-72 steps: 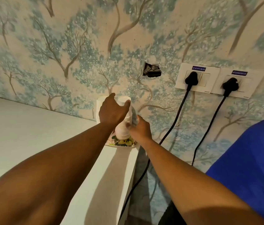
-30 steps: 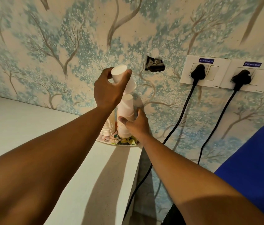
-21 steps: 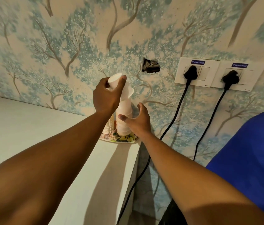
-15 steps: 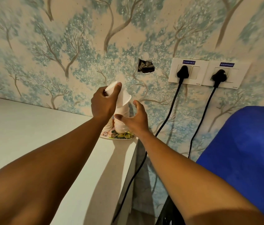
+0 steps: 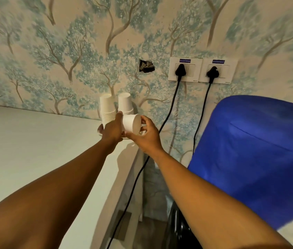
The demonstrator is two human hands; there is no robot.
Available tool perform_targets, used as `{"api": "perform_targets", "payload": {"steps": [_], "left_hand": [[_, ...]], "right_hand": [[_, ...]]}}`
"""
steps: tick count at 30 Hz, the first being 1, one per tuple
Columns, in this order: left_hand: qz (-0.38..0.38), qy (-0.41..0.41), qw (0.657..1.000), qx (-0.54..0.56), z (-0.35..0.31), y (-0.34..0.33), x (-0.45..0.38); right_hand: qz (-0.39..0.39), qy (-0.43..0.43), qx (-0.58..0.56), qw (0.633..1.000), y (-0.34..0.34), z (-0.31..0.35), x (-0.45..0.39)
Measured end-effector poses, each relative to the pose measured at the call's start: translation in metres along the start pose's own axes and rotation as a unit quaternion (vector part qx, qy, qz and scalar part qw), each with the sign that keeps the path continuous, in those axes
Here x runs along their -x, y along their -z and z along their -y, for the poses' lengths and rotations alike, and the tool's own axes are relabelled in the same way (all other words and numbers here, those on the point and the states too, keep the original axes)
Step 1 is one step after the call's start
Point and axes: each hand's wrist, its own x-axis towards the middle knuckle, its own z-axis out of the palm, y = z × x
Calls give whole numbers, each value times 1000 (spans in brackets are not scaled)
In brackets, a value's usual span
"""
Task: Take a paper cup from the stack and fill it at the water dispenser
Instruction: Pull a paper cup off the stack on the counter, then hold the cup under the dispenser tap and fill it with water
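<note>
Two stacks of upside-down white paper cups, the left stack (image 5: 106, 109) and the right stack (image 5: 125, 103), stand on a patterned plate (image 5: 100, 129) at the counter's far right corner, against the wall. One single paper cup (image 5: 131, 125) lies sideways in front of them, with its mouth to the right. My left hand (image 5: 112, 130) grips its base end and my right hand (image 5: 146, 135) holds its rim. The large blue bottle of the water dispenser (image 5: 250, 159) fills the right side; its taps are hidden.
The white counter (image 5: 34, 150) runs along the left. Two wall sockets (image 5: 185, 71) (image 5: 217, 72) hold black plugs whose cables (image 5: 169, 112) hang down the gap between counter and dispenser. A hole (image 5: 146, 66) breaks the tree-patterned wallpaper.
My left hand lifted one cup off the right stack and brought it down sideways. My right hand let go of the stack and took hold of the cup's rim.
</note>
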Motion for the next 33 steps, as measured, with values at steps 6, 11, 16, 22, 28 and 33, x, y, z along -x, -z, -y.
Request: {"api": "perform_targets", "payload": {"steps": [6,11,16,22,28,33], "left_hand": [[108,8,993,-42,26,-8,55],[119,34,991,-46,47,-9,88],[121,77,990,-6,69,-13,122],[128,90,987,44,97,-25,160],[134,126,983,25,129,-34,183],[99,141,985,9,148,-47,193]], "right_hand": [[-12,-22,-15,1000,20,-1,54],[-15,-38,-46,998,32,0,96],[-25,-98,-112,989,42,-1,132],[-14,-125,-131,983,57,-5,175],[-16,-143,-102,984,69,-22,210],[-28,-165,-70,983,80,-48,234]]}}
